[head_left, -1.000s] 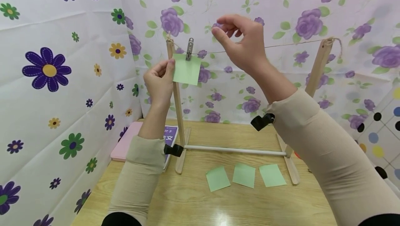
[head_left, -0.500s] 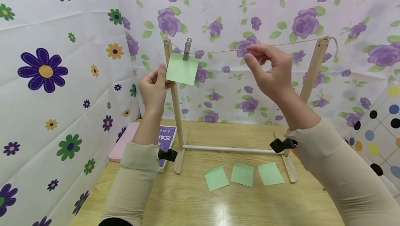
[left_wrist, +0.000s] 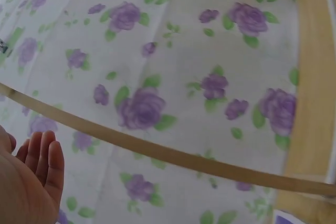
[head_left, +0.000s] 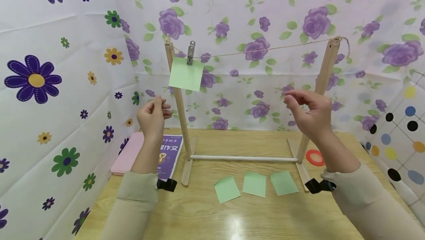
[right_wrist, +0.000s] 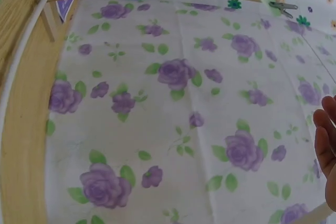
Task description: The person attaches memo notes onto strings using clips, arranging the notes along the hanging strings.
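Left hand [head_left: 153, 116] in the air beside the left post [head_left: 180, 111], lower than the hanging note [head_left: 186, 75] and apart from it. Fingers loosely bent and side by side in the left wrist view, thumb standing off, palm bare.

Right hand [head_left: 310, 112] raised in front of the right post [head_left: 326, 72], well below the string [head_left: 249, 52]. Fingers bent and relaxed, clasping nothing; thumb near the forefinger, whether touching cannot be told.

Hanging note is pale green, held at its top edge by a metal clip [head_left: 190, 52] on the string, close to the left post. String runs between the two post tops, a loose end drooping at the right one. White rod [head_left: 244, 158] joins the posts low down.

On the counter [head_left: 186, 214], in front of the rod, three more green notes in a row, a little apart: left note [head_left: 227, 189], middle note [head_left: 254, 184], right note [head_left: 284, 183]. Purple book [head_left: 170, 155] left of the frame, next to a pink case [head_left: 127, 155], both partly behind the left forearm. Red ring [head_left: 310, 160] near the right post's foot.
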